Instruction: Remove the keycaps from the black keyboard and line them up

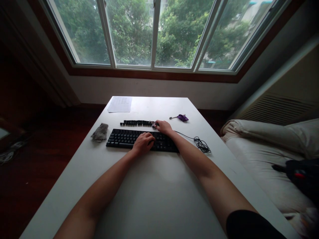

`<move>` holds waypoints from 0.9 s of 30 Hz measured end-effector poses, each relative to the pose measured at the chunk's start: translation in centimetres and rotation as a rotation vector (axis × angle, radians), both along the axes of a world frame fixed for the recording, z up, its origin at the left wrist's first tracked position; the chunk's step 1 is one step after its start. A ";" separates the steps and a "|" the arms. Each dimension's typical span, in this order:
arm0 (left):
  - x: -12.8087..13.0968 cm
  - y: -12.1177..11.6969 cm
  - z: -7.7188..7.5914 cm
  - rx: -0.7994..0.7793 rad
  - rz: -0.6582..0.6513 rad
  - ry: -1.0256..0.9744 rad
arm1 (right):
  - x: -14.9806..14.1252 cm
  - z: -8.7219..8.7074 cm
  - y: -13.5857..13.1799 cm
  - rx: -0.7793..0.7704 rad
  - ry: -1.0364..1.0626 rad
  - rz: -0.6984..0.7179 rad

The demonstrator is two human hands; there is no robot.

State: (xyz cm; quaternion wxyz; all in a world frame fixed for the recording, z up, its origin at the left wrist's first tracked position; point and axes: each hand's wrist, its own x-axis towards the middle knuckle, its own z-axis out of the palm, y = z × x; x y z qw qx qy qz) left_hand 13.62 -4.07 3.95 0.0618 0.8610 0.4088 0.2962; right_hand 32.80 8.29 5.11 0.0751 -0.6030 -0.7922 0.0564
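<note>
A black keyboard (pixel 122 137) lies across the white table. Over its middle rests my left hand (pixel 143 143), fingers apart and bent down onto the keys, with a dark gap between thumb and fingers. Behind the keyboard runs a row of loose black keycaps (pixel 136 123). At the right end of that row is my right hand (pixel 163 126), its fingertips closed on a small dark piece that looks like a keycap. Something thin and shiny shows beside those fingertips, too small to name. My right forearm covers the keyboard's right end.
A bundled black cable (pixel 202 145) lies right of the keyboard. A grey cloth (pixel 100 132) sits to its left. Farther back are a paper sheet (pixel 120 104) and a purple item (pixel 183 118) with a thin handle. A cushioned seat (pixel 251 162) stands beside the white table (pixel 154 186).
</note>
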 end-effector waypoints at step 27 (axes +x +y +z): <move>0.0 0.0 0.0 -0.007 0.007 0.000 | 0.4 -0.2 -0.3 -0.015 0.090 0.042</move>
